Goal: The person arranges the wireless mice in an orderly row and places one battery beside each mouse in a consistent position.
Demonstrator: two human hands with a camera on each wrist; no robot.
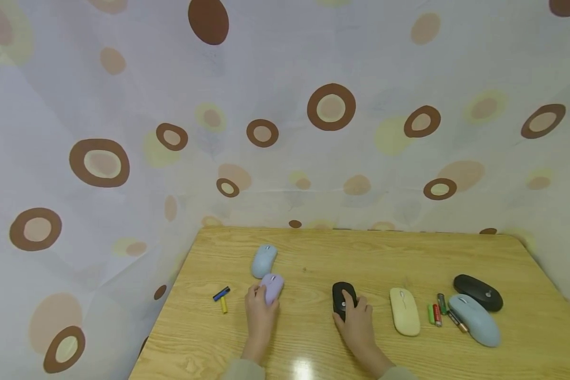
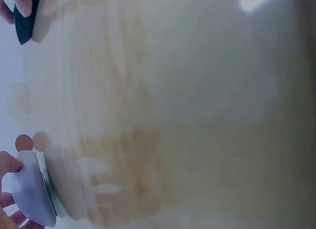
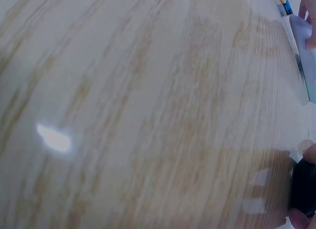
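My left hand (image 1: 260, 317) holds a lilac computer mouse (image 1: 274, 285), thumb on one side and fingers on the other. The left wrist view shows the same lilac mouse (image 2: 32, 194) low at the left edge, gripped by its sides. A black computer mouse (image 1: 340, 291) is under my right hand (image 1: 359, 328), thumb and fingers at its sides and one finger lying over its top. Just beyond the lilac mouse lies a light blue mouse (image 1: 264, 260). To the right of my right hand is a pale yellow mouse (image 1: 405, 312).
On the wooden table (image 1: 304, 253), a blue battery (image 1: 221, 294) and a yellow battery (image 1: 224, 304) lie left of my left hand. Toward the right are several batteries, including a red one (image 1: 437, 315), beside another light blue mouse (image 1: 477, 322) and another black mouse (image 1: 477, 292). Patterned cloth (image 1: 285, 174) hangs behind.
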